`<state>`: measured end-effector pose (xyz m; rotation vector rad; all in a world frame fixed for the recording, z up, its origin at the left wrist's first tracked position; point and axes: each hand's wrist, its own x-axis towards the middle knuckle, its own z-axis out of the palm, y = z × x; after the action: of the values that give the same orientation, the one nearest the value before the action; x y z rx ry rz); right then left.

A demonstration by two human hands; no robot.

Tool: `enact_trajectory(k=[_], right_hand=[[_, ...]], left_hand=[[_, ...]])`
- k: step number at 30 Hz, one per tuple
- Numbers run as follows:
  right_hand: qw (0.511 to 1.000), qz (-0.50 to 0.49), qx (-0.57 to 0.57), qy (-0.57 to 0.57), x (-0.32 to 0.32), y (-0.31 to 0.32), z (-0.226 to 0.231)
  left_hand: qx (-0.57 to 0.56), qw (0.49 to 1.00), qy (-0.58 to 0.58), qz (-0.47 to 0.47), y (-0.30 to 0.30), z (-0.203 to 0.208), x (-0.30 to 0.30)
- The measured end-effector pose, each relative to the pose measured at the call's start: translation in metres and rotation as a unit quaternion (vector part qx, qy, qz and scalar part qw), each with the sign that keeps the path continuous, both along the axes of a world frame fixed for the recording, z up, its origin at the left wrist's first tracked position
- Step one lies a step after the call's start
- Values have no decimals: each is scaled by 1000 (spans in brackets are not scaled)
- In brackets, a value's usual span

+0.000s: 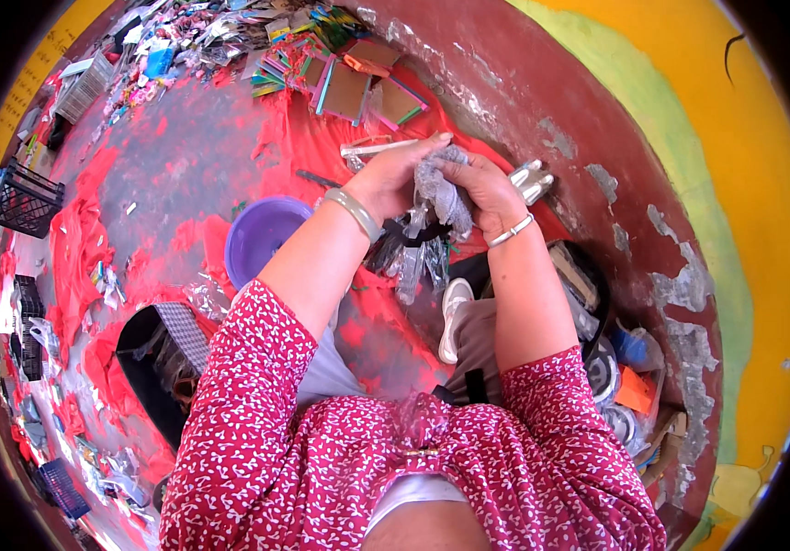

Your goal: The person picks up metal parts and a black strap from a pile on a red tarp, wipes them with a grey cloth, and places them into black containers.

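"So, what could have gone wrong with our grey bundle (443,195)?"

"We thought it might have slipped. It looked soft and crumpled, and a loose pinch could have let a fold drop onto the clear plastic (411,266) below. A trailing end might also have caught on the silver bangle (512,230) at our right wrist, if we had twisted that way."

"Where did we have it?"

"Between our 2 hands, raised in front of us, above the floor (174,184). Our right hand (490,188) grasped it with curled fingers, thumb side inward. Our left hand (400,174) pressed close on the other side, fingers stretched toward its top; we couldn't tell how firmly those gripped."

"And our forearms (308,275)?"

"They reached forward and converged, elbows apart, the left slanting more, the right nearly straight ahead."
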<state>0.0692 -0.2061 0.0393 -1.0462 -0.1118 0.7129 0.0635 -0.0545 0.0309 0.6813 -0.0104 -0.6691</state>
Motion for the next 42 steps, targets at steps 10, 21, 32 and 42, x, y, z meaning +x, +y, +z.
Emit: enact_trajectory(k=[10,21,32,42], right_hand=[[995,-57,70,32,-20,12,8],[998,36,-25,41,-26,14,-8],[981,152,-115,-36,-69,-23,35],[918,296,-85,-250,-92,-47,70]], left_hand=[[40,985,-79,148,-5,13,-5],[81,951,-36,295,24,5,38],[50,914,77,395,60,-14,86],[95,876,61,469,99,-28,85]])
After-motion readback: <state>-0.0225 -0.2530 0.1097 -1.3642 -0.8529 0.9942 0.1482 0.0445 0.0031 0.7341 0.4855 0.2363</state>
